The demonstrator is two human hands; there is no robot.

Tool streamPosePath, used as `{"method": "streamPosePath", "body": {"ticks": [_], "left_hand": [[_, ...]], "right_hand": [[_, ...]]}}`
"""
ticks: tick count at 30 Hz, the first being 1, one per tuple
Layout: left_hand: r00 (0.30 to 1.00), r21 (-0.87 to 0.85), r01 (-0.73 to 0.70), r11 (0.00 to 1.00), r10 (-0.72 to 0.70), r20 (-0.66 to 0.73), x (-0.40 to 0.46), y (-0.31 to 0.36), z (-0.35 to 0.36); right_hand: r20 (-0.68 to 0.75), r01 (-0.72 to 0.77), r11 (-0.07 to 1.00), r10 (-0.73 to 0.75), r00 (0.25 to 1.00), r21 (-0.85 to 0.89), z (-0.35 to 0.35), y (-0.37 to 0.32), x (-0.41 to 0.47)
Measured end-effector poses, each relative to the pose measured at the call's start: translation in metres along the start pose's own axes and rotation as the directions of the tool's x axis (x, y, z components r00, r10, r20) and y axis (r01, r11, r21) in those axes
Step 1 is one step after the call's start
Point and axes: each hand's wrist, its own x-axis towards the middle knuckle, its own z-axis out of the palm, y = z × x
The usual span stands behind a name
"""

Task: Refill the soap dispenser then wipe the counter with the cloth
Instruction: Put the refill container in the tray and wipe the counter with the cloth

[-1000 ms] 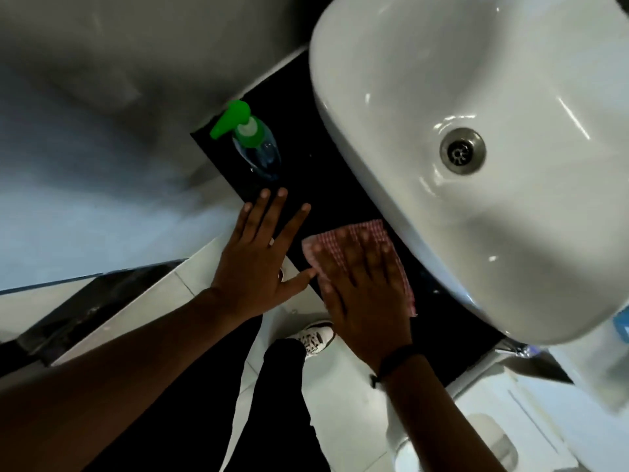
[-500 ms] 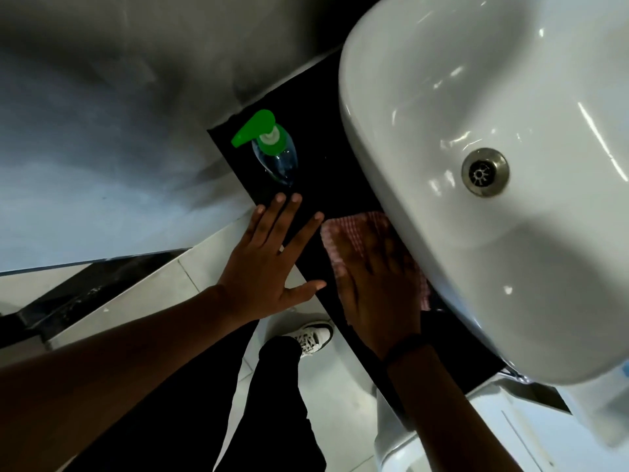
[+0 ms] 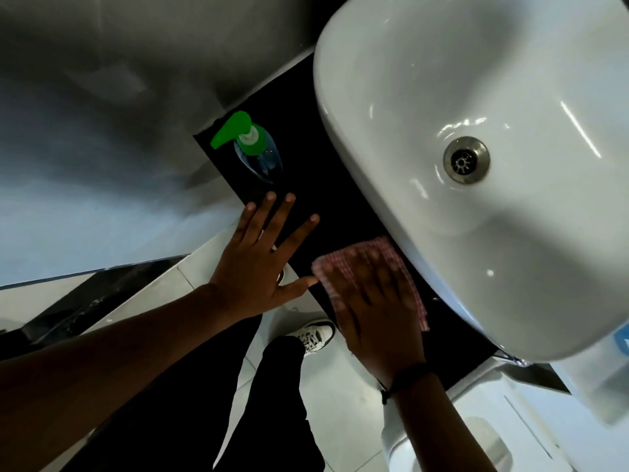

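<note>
One cloth (image 3: 357,264) under flat right hand (image 3: 381,321); left hand (image 3: 255,264) spread; one dispenser (image 3: 255,148).

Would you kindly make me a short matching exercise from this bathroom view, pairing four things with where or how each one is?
Things:
1. soap dispenser
2. cloth
3. left hand
4. drain

States:
A. flat under the right hand, beside the sink
B. fingers spread, palm down at the edge of the counter
C. upright near the counter's far corner, green pump on top
D. metal, in the bottom of the white basin

Pairs: 1-C, 2-A, 3-B, 4-D
</note>
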Motion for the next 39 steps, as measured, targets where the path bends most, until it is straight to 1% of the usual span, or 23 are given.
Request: {"method": "streamPosePath", "body": {"ticks": [2, 4, 5, 8, 9, 10, 12, 13, 14, 17, 18, 20, 22, 23, 24, 27, 28, 29, 32, 33, 34, 37, 39], "left_hand": [[0.999, 0.001, -0.043, 0.999, 0.043, 0.007, 0.005, 0.005, 0.000], [0.998, 0.003, -0.061, 0.998, 0.061, 0.007, 0.010, 0.013, 0.003], [0.998, 0.005, -0.069, 0.998, 0.069, 0.009, 0.011, 0.018, 0.003], [0.991, -0.021, -0.129, 0.991, 0.130, 0.042, 0.008, 0.031, 0.000], [0.989, -0.021, -0.139, 0.990, 0.139, 0.051, 0.006, 0.035, -0.002], [0.989, -0.015, -0.136, 0.991, 0.136, 0.061, 0.005, 0.039, -0.003], [0.989, -0.006, -0.117, 0.993, 0.117, 0.085, 0.004, 0.045, -0.004], [0.989, -0.005, -0.111, 0.994, 0.111, 0.098, 0.004, 0.048, -0.006], [0.988, -0.002, -0.109, 0.994, 0.109, 0.107, 0.005, 0.052, -0.007], [0.981, -0.005, -0.139, 0.990, 0.138, 0.134, 0.006, 0.065, -0.006], [0.979, -0.013, -0.147, 0.989, 0.147, 0.140, 0.005, 0.071, -0.004], [0.981, -0.020, -0.143, 0.989, 0.145, 0.130, 0.006, 0.084, -0.002], [0.984, -0.026, -0.135, 0.991, 0.137, 0.115, 0.009, 0.094, 0.000], [0.982, -0.030, -0.143, 0.989, 0.145, 0.117, 0.009, 0.100, 0.002], [0.980, -0.033, -0.153, 0.988, 0.156, 0.123, 0.007, 0.106, 0.004], [0.968, -0.052, -0.200, 0.978, 0.206, 0.141, 0.008, 0.121, 0.009], [0.966, -0.056, -0.211, 0.976, 0.217, 0.143, 0.010, 0.124, 0.009], [0.965, -0.053, -0.216, 0.975, 0.221, 0.143, 0.011, 0.125, 0.009], [0.962, -0.018, -0.227, 0.974, 0.227, 0.149, 0.011, 0.124, 0.008], [0.961, -0.005, -0.239, 0.971, 0.237, 0.143, 0.011, 0.125, 0.008], [0.959, -0.001, -0.251, 0.968, 0.248, 0.138, 0.011, 0.125, 0.010], [0.948, -0.016, -0.283, 0.959, 0.282, 0.145, 0.010, 0.125, 0.010], [0.944, -0.015, -0.296, 0.955, 0.295, 0.149, 0.011, 0.125, 0.010]], "right_hand": [[-0.008, -0.241, 0.970, 0.241, 0.970, -0.006, -0.002, -0.002, -0.015], [-0.010, -0.453, 0.891, 0.453, 0.891, 0.013, 0.002, -0.024, -0.011], [-0.013, -0.459, 0.888, 0.459, 0.888, 0.022, 0.005, -0.036, -0.011], [-0.049, -0.289, 0.957, 0.288, 0.956, -0.010, 0.013, -0.040, -0.030], [-0.071, -0.312, 0.950, 0.310, 0.948, -0.025, 0.013, -0.033, -0.039], [-0.087, -0.406, 0.914, 0.402, 0.911, -0.027, 0.012, -0.030, -0.043], [-0.101, -0.645, 0.763, 0.644, 0.758, 0.027, 0.011, -0.036, -0.037], [-0.091, -0.703, 0.709, 0.705, 0.703, 0.058, 0.011, -0.044, -0.030], [-0.077, -0.704, 0.707, 0.707, 0.703, 0.071, 0.010, -0.050, -0.027], [-0.049, -0.559, 0.827, 0.561, 0.826, 0.048, 0.009, -0.050, -0.050], [-0.063, -0.560, 0.828, 0.560, 0.826, 0.021, 0.006, -0.043, -0.062], [-0.141, -0.679, 0.734, 0.669, 0.729, -0.027, 0.002, -0.025, -0.069], [-0.180, -0.807, 0.589, 0.798, 0.575, 0.035, 0.002, -0.011, -0.054], [-0.175, -0.828, 0.557, 0.822, 0.541, 0.057, 0.000, -0.011, -0.046], [-0.175, -0.821, 0.569, 0.815, 0.553, 0.054, -0.001, -0.015, -0.044], [-0.116, -0.704, 0.710, 0.701, 0.703, 0.019, 0.001, -0.030, -0.073], [-0.110, -0.698, 0.716, 0.695, 0.710, 0.015, 0.001, -0.030, -0.085], [-0.124, -0.728, 0.685, 0.724, 0.678, 0.021, 0.000, -0.023, -0.090], [-0.147, -0.878, 0.463, 0.883, 0.445, 0.124, -0.005, 0.006, -0.068], [-0.141, -0.900, 0.413, 0.908, 0.394, 0.141, -0.005, 0.012, -0.060], [-0.143, -0.902, 0.409, 0.909, 0.391, 0.136, -0.004, 0.011, -0.059], [-0.144, -0.815, 0.570, 0.819, 0.555, 0.104, 0.002, -0.015, -0.083], [-0.144, -0.805, 0.580, 0.813, 0.564, 0.127, 0.004, -0.021, -0.097]]}}
